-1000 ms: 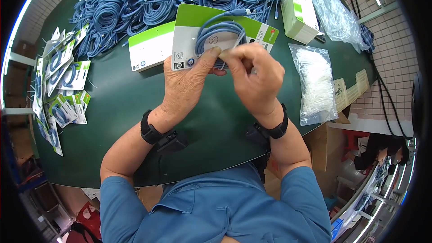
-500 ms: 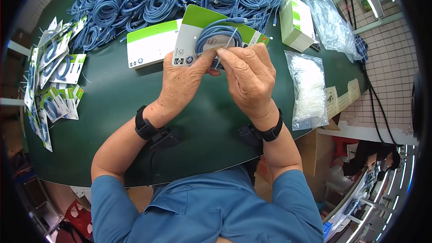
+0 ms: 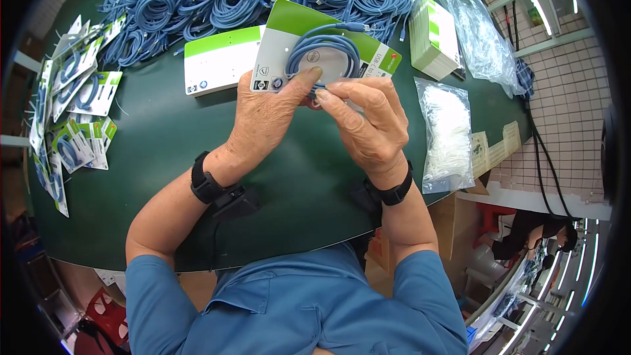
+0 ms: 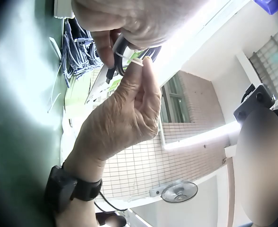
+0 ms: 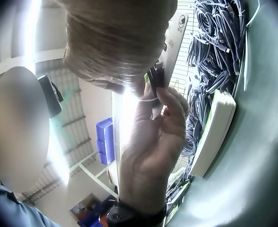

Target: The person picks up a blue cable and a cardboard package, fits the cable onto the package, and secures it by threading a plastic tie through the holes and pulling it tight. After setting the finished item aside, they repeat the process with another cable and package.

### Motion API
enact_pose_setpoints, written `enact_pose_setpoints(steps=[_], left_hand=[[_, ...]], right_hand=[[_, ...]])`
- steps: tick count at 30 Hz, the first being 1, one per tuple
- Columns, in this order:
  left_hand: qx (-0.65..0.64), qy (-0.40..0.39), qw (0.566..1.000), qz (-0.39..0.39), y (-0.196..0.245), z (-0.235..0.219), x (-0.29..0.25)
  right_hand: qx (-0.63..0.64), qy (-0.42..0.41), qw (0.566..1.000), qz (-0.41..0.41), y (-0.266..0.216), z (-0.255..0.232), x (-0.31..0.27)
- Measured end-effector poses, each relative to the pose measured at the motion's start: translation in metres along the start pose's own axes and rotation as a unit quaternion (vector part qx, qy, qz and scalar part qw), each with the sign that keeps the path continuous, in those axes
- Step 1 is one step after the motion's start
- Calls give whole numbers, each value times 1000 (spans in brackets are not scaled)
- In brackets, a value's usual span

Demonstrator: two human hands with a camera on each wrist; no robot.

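Note:
My left hand grips a green and white cardboard package card by its lower edge, thumb on the front. A coiled blue USB cable lies against the card, its dark plug at the top. At the lower edge of the coil, my right hand pinches a thin white cable tie between thumb and forefinger. The tie loops round the cable, as the right wrist view also shows. Behind the card, the left fingers are mostly hidden in the head view.
A heap of coiled blue cables covers the far side. A stack of cards lies behind the left hand, another stack at the back right. A bag of white ties is on the right. Carded cables pile up at left.
My right hand has come down from the middle of the coil to its lower edge. The white tie that crossed the coil's front no longer shows there. The left hand keeps holding the card.

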State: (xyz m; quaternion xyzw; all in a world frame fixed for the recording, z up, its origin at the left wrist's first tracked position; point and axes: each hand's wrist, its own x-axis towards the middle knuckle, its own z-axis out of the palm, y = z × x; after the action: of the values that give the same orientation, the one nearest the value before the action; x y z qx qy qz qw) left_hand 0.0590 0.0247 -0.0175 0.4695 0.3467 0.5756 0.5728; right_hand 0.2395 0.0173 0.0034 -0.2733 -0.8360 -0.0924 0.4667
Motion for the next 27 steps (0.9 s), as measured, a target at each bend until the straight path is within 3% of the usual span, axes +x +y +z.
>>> enact_pose_setpoints(steps=[7,10,14,27], left_hand=[[-45,16,999,1,6,3,2],[39,6,997,66,4,1,2],[-46,19,999,-6,9,6,2],[-22,4,1000,7,10,4,0]], right_hand=[[37,22,999,-17,-1,3,-4],[52,27,998,-15,-2,3,-4],[71,57,996,-14,0,7,-5],[78,82,994,-2,1,10,-4]])
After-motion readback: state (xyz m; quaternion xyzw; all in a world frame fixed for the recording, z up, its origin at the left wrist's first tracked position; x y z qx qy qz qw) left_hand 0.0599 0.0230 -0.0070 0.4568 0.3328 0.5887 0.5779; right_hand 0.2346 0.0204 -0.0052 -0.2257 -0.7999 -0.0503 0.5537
